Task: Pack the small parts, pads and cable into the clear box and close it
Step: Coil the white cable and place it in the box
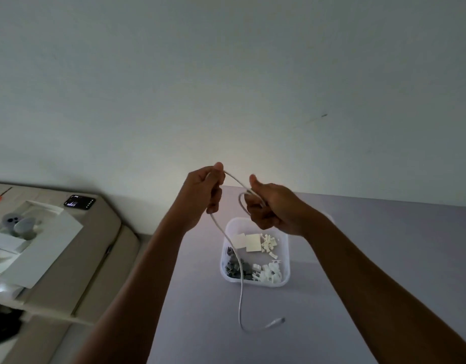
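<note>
White cable (241, 271) runs between both hands above the clear box (285, 258), which sits open on the grey table (371, 258). The left hand (203, 195) has its fingers curled round the cable, with the long free end dropping from it past the box's left wall to the table, where the plug (275, 321) lies nearer the person than the box. The right hand (268, 208) pinches a small loop of the same cable, so coiling looks under way and the cable is not yet inside. In the box lie the square pads (250, 241), white parts (268, 273) and dark parts (234, 267); no lid can be made out. The risks, as I judge them: the hanging length crosses the box and may drag on its rim as it is drawn in, tipping or sliding a light box and spilling the loose parts. A springy cable wound too loosely could uncoil once let go, ride up over the rim and keep a lid from seating. The trailing plug might also catch on the box's near wall as it is pulled up. On the left, well apart, a phone (79, 202) and papers (43, 248) rest on a beige surface.
</note>
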Demonstrator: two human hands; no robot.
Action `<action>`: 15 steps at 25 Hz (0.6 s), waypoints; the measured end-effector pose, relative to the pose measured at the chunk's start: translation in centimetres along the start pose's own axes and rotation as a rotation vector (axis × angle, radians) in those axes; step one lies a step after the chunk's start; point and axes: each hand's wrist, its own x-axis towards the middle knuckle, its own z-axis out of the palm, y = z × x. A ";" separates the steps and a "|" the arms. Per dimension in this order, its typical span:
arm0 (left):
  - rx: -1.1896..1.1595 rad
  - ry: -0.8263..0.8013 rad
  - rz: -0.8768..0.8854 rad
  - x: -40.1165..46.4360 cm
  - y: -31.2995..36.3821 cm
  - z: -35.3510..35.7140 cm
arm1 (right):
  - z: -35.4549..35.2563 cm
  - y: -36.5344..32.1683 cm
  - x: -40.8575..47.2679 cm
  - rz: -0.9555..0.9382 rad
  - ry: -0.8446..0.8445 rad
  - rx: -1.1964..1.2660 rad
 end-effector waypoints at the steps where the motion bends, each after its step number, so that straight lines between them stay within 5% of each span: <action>1: 0.040 0.000 -0.037 0.1 -0.7 0.3 | 0.7 -0.4 -0.1 -0.041 -0.068 0.252; 4: 0.351 -0.188 -0.093 -0.5 -2.3 1.9 | 0.9 -1.9 0.7 -0.383 -0.047 0.835; 6: 0.569 -0.370 -0.071 -1.4 -2.4 2.9 | -0.3 -2.6 1.4 -0.620 0.204 0.834; 8: 0.667 -0.488 -0.034 -2.1 -1.5 3.2 | -2.2 -1.8 1.9 -0.682 0.547 0.298; 10: 0.668 -0.475 0.018 -2.1 0.5 2.9 | -3.2 0.4 2.2 -0.484 0.690 -0.439; 12: 0.650 -0.305 0.113 -1.3 2.0 1.9 | -3.5 2.3 1.7 -0.128 0.408 -0.625; 15: 0.585 -0.002 0.173 0.8 1.4 0.4 | -2.5 1.5 0.2 0.007 -0.038 0.020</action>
